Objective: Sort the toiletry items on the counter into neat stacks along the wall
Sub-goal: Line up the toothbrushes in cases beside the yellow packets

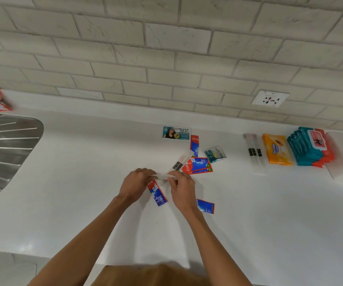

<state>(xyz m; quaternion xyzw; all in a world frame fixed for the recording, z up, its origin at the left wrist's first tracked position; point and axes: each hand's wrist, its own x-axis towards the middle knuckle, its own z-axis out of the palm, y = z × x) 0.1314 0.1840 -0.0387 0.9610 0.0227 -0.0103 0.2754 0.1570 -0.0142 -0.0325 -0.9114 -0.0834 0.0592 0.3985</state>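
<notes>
left hand [134, 183] and right hand [182, 188] are both pinching the ends of a clear packet [163, 176], over a toothpaste sachet [158, 196] lying on the table [84, 193].

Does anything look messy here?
Yes. The Colgate sachets lie scattered at all angles on the counter, some overlapping. The wipes and orange pack by the wall sit in a tidy row.

pale brick-tile wall [166, 58], wall socket [270, 98], white counter [84, 182], steel drainboard [5, 149]
</notes>
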